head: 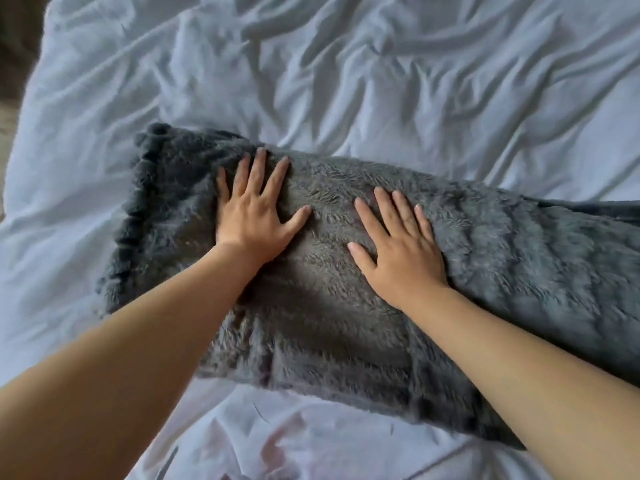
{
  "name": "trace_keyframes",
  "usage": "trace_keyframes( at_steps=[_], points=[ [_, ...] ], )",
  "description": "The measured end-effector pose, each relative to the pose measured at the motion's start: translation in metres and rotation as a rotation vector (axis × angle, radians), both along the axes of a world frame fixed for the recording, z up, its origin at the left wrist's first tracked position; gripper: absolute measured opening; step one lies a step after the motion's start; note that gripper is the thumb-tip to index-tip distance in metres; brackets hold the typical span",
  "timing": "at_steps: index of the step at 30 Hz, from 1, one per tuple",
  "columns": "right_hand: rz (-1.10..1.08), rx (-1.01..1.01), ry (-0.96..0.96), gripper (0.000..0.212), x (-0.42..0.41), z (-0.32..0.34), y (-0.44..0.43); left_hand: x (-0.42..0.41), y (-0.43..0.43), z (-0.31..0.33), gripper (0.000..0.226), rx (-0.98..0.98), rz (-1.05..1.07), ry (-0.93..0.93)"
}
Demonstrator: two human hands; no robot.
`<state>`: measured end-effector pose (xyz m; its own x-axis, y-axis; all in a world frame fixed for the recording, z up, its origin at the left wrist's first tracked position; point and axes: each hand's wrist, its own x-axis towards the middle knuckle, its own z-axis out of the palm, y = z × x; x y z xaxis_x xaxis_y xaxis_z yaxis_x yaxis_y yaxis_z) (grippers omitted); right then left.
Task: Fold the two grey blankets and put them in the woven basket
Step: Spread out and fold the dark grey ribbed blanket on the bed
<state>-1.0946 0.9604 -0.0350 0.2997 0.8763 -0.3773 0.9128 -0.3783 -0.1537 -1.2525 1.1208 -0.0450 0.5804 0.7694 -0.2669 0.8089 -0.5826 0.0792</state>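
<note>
Both my hands lie flat on the grey blanket (322,327), palms down. My left hand (254,220) presses near the blanket's left end, its fingers straight and spread wide, the thumb stretched out to the right. It has hold of nothing and only rests palm and fingers on the pile. My right hand (403,252) lies just to the right of it, not touching it, with a patch of fur between the two thumbs. Its fingers are straight too, a little closer together, and they grip nothing either.

The blanket is thick, shaggy fleece, folded into a long band that lies across the white duvet (381,81). It runs from the left, where its bobbled edge (138,209) makes a dark, lumpy border, to the right, where it leaves the view. At the far right a smoother, darker layer (609,209) shows along the band's far side; I cannot tell whether it is this blanket's other face or another cloth.

The duvet is heavily creased, with ridges running all over it beyond the blanket. My bare left forearm (121,341) and right forearm (519,358) reach in from the lower corners, the right one crossing over the blanket's near edge. Past the bed at the far left I see a strip of pale floor (5,126).
</note>
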Motion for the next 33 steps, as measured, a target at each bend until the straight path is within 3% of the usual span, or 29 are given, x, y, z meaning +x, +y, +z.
trace_keyframes(
  at_steps=[9,16,21,27,31,33],
  points=[
    [-0.052,0.273,-0.109,0.068,0.001,-0.080,0.017,0.016,-0.003,-0.082,0.072,0.251,0.050,-0.398],
    [-0.026,0.353,-0.172,0.067,0.000,-0.109,0.022,0.027,0.001,-0.103,0.069,0.180,0.047,-0.584],
    [-0.016,0.272,-0.213,0.066,0.000,-0.091,0.023,0.024,0.000,-0.080,0.068,0.164,0.057,-0.495],
    [-0.031,-0.007,-0.111,0.067,0.002,-0.044,0.020,0.029,-0.023,-0.015,0.070,0.050,0.195,-0.094],
    [-0.025,0.060,0.145,0.058,0.016,-0.009,0.009,0.068,-0.071,0.022,0.065,-0.098,0.234,-0.121],
    [-0.042,0.150,0.169,0.054,0.030,0.011,-0.010,0.095,-0.098,0.030,0.062,-0.176,0.218,-0.160]
  ],
)
